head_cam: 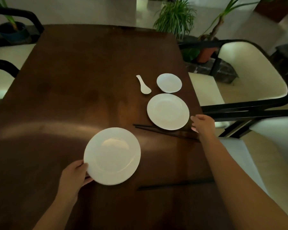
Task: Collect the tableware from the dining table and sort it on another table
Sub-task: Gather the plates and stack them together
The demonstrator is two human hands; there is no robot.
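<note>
My left hand (74,175) grips the near-left rim of a white plate (112,156) above the dark wooden dining table (73,80). A second white plate (168,111) lies flat near the table's right edge. My right hand (202,124) reaches toward that plate's right rim, fingers relaxed, holding nothing; whether it touches the rim is unclear. Behind the plate sit a small white bowl (169,83) and a white soup spoon (144,85). One pair of black chopsticks (165,131) lies just in front of the far plate, another pair (175,185) lies nearer me.
Cream-cushioned chairs with black frames stand at the right (249,77) and left (0,67) of the table. Potted plants (176,17) stand beyond the far edge, and a dark pot (12,31) sits at the far left.
</note>
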